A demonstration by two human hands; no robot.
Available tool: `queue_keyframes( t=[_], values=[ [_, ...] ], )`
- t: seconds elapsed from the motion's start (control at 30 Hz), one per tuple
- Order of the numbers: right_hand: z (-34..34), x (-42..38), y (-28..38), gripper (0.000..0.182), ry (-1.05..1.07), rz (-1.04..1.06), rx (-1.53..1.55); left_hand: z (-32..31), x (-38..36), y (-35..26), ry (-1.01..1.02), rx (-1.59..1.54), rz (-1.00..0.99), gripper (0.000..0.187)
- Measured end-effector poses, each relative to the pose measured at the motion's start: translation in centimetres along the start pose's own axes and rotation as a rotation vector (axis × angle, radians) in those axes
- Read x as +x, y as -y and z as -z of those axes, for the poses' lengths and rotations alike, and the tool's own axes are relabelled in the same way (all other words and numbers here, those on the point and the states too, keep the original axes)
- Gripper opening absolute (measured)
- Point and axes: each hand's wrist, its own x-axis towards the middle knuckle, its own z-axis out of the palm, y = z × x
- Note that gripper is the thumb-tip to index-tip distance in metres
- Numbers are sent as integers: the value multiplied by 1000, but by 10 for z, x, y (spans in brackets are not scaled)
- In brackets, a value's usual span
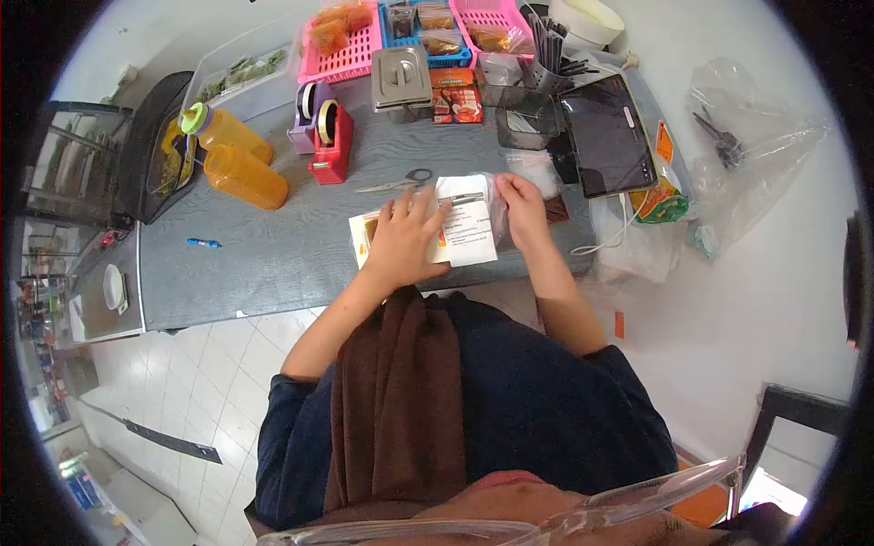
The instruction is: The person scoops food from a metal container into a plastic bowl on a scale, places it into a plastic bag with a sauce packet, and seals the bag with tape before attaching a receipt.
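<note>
A white printed paper (pixel 472 238) lies over a pale yellow-and-white packet (pixel 359 238) near the table's front edge. My left hand (pixel 401 238) rests palm down on the packet and the paper's left edge, fingers spread. At the paper's right side, my right hand (pixel 524 211) has its fingers closed on the edge of a clear plastic bag (pixel 494 196). Part of the bag lies behind the paper. Just beyond my left hand are grey scissors (pixel 393 185). What is inside the packet is mostly hidden by my left hand.
Red (pixel 331 150) and purple (pixel 303 132) tape dispensers, two orange bottles (pixel 246 175) and a blue marker (pixel 204 243) are to the left. Beyond are a metal container (pixel 401 80) and pink baskets (pixel 341 56). A tablet (pixel 608 136) stands right, near a white cable (pixel 612 238).
</note>
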Motion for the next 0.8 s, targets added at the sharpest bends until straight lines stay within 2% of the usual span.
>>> queue_keyframes(
  t=[0.1,0.2,0.27,0.3,0.33,0.4,0.5,0.6,0.63,0.73,0.8],
  values=[
    [-12,-37,19,12,137,454,-405,-1,1,0,17,21,11,87],
    [-16,-63,14,11,41,638,-535,-1,-1,-2,33,39,8,87],
    [-24,-83,26,10,-108,591,-614,-1,0,-1,34,39,20,86],
    [-22,-89,27,10,-104,532,-672,-1,0,-1,32,39,20,86],
    [-19,-95,28,10,-98,473,-731,-1,0,-1,30,38,19,87],
    [3,-100,23,12,71,273,-882,-1,0,-1,33,38,15,87],
    [-11,-113,63,14,201,-117,-648,0,-2,0,53,42,13,88],
    [-20,-103,82,18,221,-116,-329,2,-3,0,64,62,5,88],
    [-24,-96,74,19,119,69,-459,3,-3,-1,50,88,-2,88],
    [-22,-97,57,21,-7,664,-1021,10,-10,-2,-29,78,-19,89],
    [-4,-103,22,22,15,544,-1028,14,-19,-4,-57,36,-43,88]
  ],
)
